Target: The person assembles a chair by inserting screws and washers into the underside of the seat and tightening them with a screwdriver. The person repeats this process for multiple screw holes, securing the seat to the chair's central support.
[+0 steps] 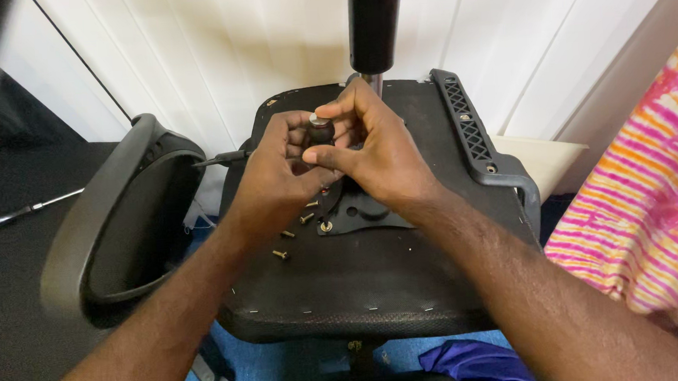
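An upturned black office chair seat [375, 281] lies before me, underside up. Both my hands meet over its middle. My left hand [276, 174] and my right hand [375, 150] pinch a small black knob [320, 129] with a silver top between their fingertips. Under the hands a black metal mounting plate [359, 212] is fixed to the seat. Several brass screws [280, 254] lie loose on the seat beside the plate. A black gas-lift cylinder [374, 26] rises upright behind the hands.
A curved black armrest [115, 202] sticks out on the left; another armrest [479, 140] runs along the right side. A screwdriver [221, 159] pokes out behind my left hand. A striped pink-orange cloth [649, 205] is at right, purple fabric [479, 365] below.
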